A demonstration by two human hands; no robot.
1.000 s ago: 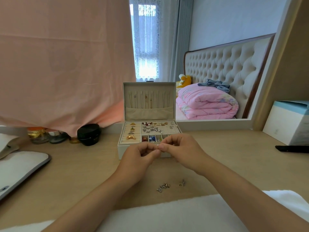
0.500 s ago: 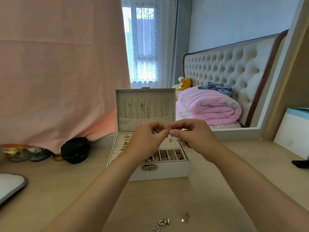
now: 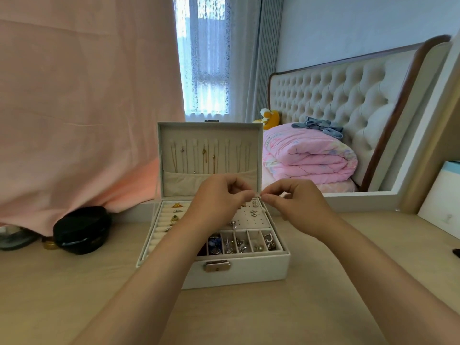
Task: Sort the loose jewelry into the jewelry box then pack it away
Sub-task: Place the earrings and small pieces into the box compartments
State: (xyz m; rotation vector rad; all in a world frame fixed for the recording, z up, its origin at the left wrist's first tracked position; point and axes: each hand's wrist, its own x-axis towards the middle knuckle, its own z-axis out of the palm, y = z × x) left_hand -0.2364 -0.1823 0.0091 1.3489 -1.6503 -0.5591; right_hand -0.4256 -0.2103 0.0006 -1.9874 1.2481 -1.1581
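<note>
Looks mostly done tbh: jewelry box [image 3: 239, 270] at 12 o'clock is open and pretty full, left hand [image 3: 219, 197] and right hand [image 3: 296, 205] both pinching one tiny piece [image 3: 258, 194] above its 1 o'clock corner, so placing that and closing up is what's left.

A home bedroom is showing here: a tufted headboard [image 3: 348, 95] is standing behind a bed carrying a folded pink quilt [image 3: 306, 155] and a yellow plush toy [image 3: 270, 117]. Lace curtains [image 3: 206, 58] are filtering daylight, and an open jewelry box [image 3: 249, 272] is sitting on a wooden worktop [image 3: 323, 307].
</note>
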